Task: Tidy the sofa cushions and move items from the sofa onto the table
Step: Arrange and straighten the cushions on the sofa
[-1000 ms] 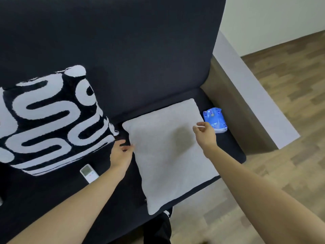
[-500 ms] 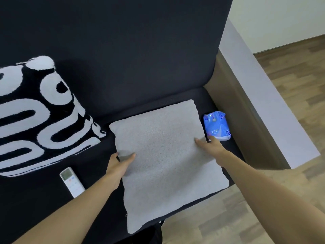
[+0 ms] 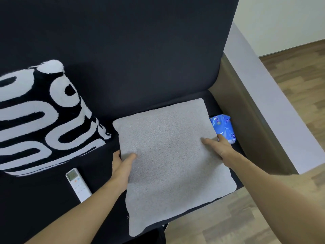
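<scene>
A grey cushion (image 3: 168, 155) lies flat on the dark sofa seat (image 3: 44, 199), its near edge hanging over the seat's front. My left hand (image 3: 122, 166) grips the cushion's left edge, thumb on top and fingers underneath. My right hand (image 3: 219, 147) holds its right edge the same way. A black-and-white patterned cushion (image 3: 40, 117) leans against the sofa back at the left. A white remote control (image 3: 78, 184) lies on the seat below it. A blue tissue pack (image 3: 223, 126) sits on the seat just right of the grey cushion, touching my right fingers.
The dark sofa back (image 3: 131, 50) rises behind everything. A pale-topped armrest (image 3: 263, 103) borders the seat on the right. Wooden floor (image 3: 299, 85) lies beyond it and below the seat's front edge.
Both hands have moved from the cushion's far corners to its side edges and taken hold. The cushion has turned slightly and the view has shifted.
</scene>
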